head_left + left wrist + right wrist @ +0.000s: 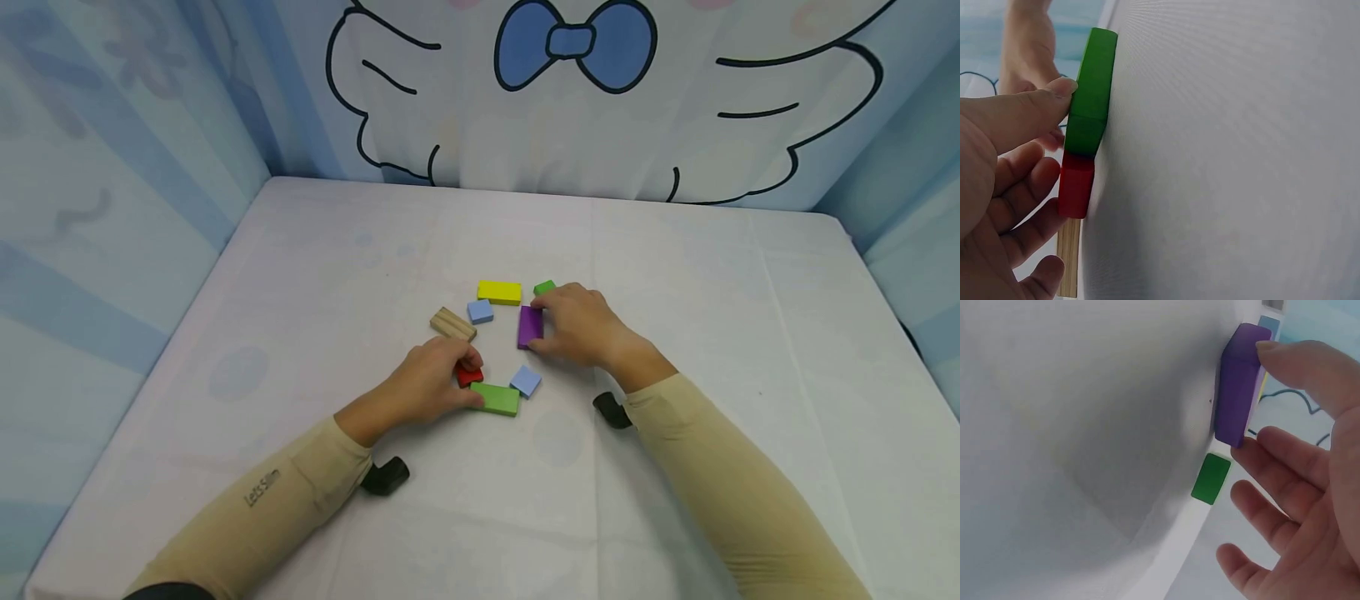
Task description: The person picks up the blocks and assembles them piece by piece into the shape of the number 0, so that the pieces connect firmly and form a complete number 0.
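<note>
In the head view my left hand [427,383] is over the lower left of a loose ring of small blocks. Its thumb touches the end of a light green block [501,400], and its bent fingers are beside a small red block [468,377]. Red and green [1092,94] stand end to end in the left wrist view. Across the ring, my right hand [588,329] pinches a purple block [529,327] lengthwise, thumb at the near end and a fingertip at the far end. Its other fingers are spread near a small green block [1211,479].
A yellow block [499,292] lies at the ring's far side, with a small blue block [480,312] just below it. Bare wood [452,323] sits at the left. Another blue block [526,381] is near the light green one. White cloth covers the table [675,275].
</note>
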A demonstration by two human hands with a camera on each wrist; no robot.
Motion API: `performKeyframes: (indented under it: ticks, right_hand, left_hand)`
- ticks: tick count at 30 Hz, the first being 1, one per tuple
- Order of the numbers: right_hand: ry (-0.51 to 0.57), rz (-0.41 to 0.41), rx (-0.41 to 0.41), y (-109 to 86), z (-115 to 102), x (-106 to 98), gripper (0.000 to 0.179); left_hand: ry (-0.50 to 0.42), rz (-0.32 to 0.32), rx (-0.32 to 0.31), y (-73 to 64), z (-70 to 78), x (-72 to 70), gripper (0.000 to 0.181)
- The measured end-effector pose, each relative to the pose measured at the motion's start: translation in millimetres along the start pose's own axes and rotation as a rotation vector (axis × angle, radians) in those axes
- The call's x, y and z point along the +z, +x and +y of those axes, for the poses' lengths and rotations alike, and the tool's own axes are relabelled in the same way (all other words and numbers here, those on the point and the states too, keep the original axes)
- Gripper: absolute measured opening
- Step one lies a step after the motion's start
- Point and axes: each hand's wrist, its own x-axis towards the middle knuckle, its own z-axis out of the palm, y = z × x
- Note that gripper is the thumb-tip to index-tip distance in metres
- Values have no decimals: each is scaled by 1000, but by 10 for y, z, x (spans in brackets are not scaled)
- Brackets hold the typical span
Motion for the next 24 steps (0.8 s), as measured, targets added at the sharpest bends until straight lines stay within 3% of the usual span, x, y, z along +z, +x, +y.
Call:
performKeyframes:
  ticks: [6, 17, 24]
  right_hand:
    - [36, -30, 13, -23, 35, 29, 61]
    - [142, -14, -4, -117, 100, -8, 59]
    - [163, -28, -9, -169, 149, 2, 56]
  left_hand:
    - [2, -8, -13, 4, 8, 0, 43]
    - [9, -1, 7, 12, 8, -6, 43]
    - [10, -16, -20, 15, 23, -4, 44]
